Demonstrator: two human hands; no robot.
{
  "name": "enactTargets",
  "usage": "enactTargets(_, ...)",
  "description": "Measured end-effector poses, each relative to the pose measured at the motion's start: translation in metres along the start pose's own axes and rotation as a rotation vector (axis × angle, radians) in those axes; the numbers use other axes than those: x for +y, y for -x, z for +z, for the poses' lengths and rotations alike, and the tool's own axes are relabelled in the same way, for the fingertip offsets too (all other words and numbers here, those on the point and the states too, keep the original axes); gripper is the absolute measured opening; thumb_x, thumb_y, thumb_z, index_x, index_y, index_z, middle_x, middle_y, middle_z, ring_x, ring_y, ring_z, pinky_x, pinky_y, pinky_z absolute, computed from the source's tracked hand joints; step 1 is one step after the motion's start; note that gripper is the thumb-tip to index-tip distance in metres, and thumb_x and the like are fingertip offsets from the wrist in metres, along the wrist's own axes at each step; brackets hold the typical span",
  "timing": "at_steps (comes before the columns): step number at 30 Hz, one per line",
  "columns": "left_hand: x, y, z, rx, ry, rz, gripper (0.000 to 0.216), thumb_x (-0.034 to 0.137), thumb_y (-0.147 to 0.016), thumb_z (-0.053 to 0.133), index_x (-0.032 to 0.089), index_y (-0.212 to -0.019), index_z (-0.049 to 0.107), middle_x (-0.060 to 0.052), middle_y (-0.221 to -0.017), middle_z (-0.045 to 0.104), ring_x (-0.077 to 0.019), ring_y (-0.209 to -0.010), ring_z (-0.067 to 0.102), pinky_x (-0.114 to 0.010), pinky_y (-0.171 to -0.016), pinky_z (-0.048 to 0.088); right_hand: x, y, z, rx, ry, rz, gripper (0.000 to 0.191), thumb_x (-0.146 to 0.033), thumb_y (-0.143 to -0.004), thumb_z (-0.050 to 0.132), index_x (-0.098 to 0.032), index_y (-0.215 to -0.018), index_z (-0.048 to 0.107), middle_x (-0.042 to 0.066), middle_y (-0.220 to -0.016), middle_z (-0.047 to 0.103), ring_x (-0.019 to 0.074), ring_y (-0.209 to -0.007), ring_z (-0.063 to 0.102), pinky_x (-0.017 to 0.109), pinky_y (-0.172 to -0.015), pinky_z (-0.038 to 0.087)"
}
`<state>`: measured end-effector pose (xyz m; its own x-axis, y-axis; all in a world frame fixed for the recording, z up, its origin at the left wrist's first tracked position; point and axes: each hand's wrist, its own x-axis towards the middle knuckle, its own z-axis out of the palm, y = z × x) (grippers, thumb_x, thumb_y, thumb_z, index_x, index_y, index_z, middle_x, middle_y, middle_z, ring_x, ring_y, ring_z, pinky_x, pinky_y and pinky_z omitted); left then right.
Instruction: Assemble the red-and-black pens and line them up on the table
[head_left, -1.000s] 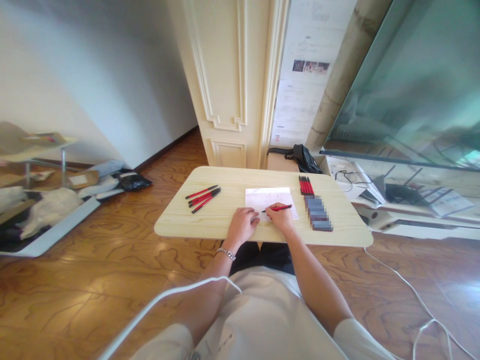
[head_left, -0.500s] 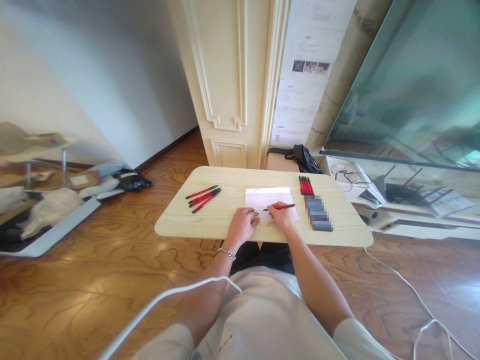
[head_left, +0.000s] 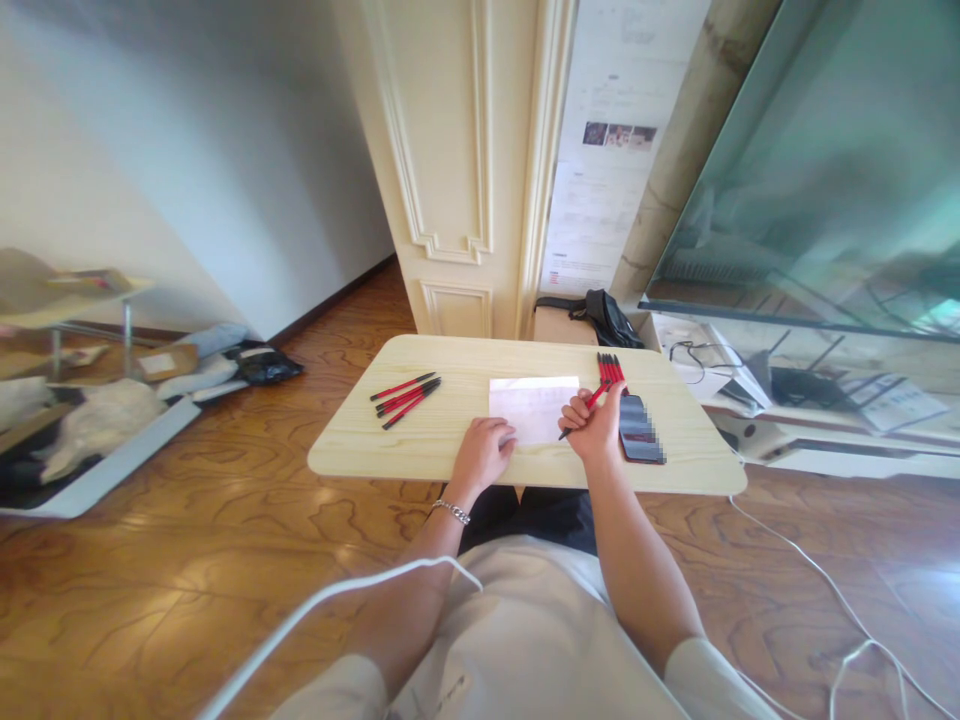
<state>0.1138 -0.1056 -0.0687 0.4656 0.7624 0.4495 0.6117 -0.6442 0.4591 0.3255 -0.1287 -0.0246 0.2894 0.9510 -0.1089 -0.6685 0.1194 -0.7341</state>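
Holding a red-and-black pen (head_left: 598, 395), the right hand (head_left: 598, 432) is curled up tight around it, by the right side of a white sheet of paper (head_left: 529, 402). The dark tip of the pen points down and to the left, near the low right corner of the paper. I cannot tell if the tip touches the sheet. The thumb points away from the body, and the red end of the pen sticks out next to it.

The left hand (head_left: 482, 455) lies at the low left corner of the paper. Its fingers are loose and a little bent, and they rest on the sheet. A silver chain bracelet (head_left: 451, 511) goes around the left wrist.

The paper lies flat on a pale wooden table (head_left: 352, 450), in front of the person. Off to the left, well apart from the hands, a bunch of loose pens (head_left: 407, 402) lies on a slant. They are red and black too. Past the right hand, a row of pens (head_left: 610, 367) lies side by side, close together. Just below that row is a dark phone (head_left: 637, 445), partly blurred out, just beside the right hand.

A white cord (head_left: 390, 572) crosses over the left arm. Behind the table, a black bag (head_left: 613, 318) lies on a box.
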Motion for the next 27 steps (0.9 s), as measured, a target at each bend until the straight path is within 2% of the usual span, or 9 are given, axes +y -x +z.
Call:
enactTargets(2,0.0,0.0,0.0,0.002,0.006,0.005,0.018,0.023,-0.082,0.06,0.021,-0.096,0.071,-0.007,-0.104,0.068,-0.0229,-0.103,0.057,-0.039,-0.097,0.042,-0.004,-0.001,-0.004,0.033,0.025,0.011,0.067,-0.084,-0.073,0.027,-0.022,-0.054,0.045,-0.007,-0.04,0.027,0.0083,-0.036,0.025,0.021,-0.035,0.028)
enactTargets(6,-0.002,0.0,0.001,0.009,0.017,0.009,0.017,0.024,-0.082,0.06,0.02,-0.096,0.071,-0.008,-0.105,0.068,-0.0229,-0.102,0.058,-0.04,-0.097,0.042,-0.005,-0.003,-0.011,0.037,-0.003,0.037,0.064,-0.079,-0.075,0.032,-0.022,-0.05,0.04,-0.007,-0.039,0.024,0.0085,-0.037,0.022,0.021,-0.036,0.026)
enactTargets(12,-0.005,-0.002,0.0,0.004,0.031,0.003,0.018,0.027,-0.082,0.062,0.02,-0.095,0.071,-0.009,-0.105,0.068,-0.0233,-0.102,0.059,-0.041,-0.096,0.043,-0.005,-0.005,-0.006,0.029,-0.074,0.006,0.053,-0.074,-0.078,0.042,-0.023,-0.071,0.055,-0.009,-0.044,0.026,0.0076,-0.037,0.025,0.019,-0.038,0.028)
enactTargets(15,-0.004,-0.003,-0.004,0.027,0.064,-0.004,0.017,0.028,-0.082,0.062,0.02,-0.094,0.071,-0.009,-0.105,0.068,-0.0234,-0.102,0.059,-0.042,-0.096,0.043,-0.009,-0.005,-0.001,0.029,-0.126,-0.067,0.039,-0.066,-0.08,0.051,-0.027,-0.085,0.057,-0.009,-0.049,0.033,0.0071,-0.04,0.035,0.019,-0.044,0.038)
enactTargets(18,0.004,-0.002,-0.01,0.097,0.146,-0.025,0.018,0.03,-0.084,0.06,0.021,-0.094,0.071,-0.007,-0.103,0.069,-0.0231,-0.102,0.059,-0.042,-0.097,0.043,-0.014,-0.005,0.004,0.02,-0.183,-0.162,0.024,-0.051,-0.082,0.06,-0.028,-0.088,0.057,-0.008,-0.059,0.049,0.007,-0.051,0.05,0.022,-0.057,0.048)
enactTargets(20,0.015,-0.001,-0.012,0.118,0.249,-0.063,0.021,0.033,-0.085,0.059,0.022,-0.098,0.071,-0.007,-0.103,0.069,-0.0222,-0.101,0.06,-0.04,-0.095,0.045,-0.015,-0.002,0.008,0.009,-0.235,-0.203,0.015,-0.04,-0.083,0.062,-0.027,-0.086,0.057,-0.006,-0.071,0.06,0.0081,-0.066,0.059,0.025,-0.067,0.052)
enactTargets(22,0.028,-0.001,-0.011,0.069,0.427,-0.126,0.027,0.037,-0.085,0.059,0.023,-0.106,0.068,-0.006,-0.105,0.069,-0.0198,-0.093,0.062,-0.035,-0.085,0.05,-0.012,0.003,0.012,-0.01,-0.272,-0.19,0.008,-0.032,-0.084,0.062,-0.026,-0.082,0.057,-0.003,-0.087,0.067,0.0107,-0.084,0.064,0.028,-0.075,0.054)
enactTargets(24,0.041,-0.004,-0.006,0.008,0.68,-0.204,0.041,0.041,-0.083,0.06,0.022,-0.12,0.061,-0.007,-0.106,0.069,-0.0173,-0.085,0.064,-0.031,-0.076,0.052,-0.003,0.01,0.016,-0.031,-0.28,-0.135,0.006,-0.028,-0.084,0.061,-0.024,-0.081,0.057,0.0,-0.1,0.068,0.0137,-0.098,0.063,0.031,-0.079,0.054)
enactTargets(27,0.054,-0.012,0.004,0.058,0.933,-0.308,0.054,0.047,-0.082,0.061,0.019,-0.128,0.055,-0.008,-0.101,0.07,-0.0162,-0.081,0.064,-0.028,-0.069,0.052,0.016,0.024,0.019,-0.054,-0.248,-0.048,0.009,-0.031,-0.083,0.063,-0.023,-0.084,0.059,0.003,-0.106,0.068,0.0172,-0.103,0.063,0.033,-0.081,0.054)
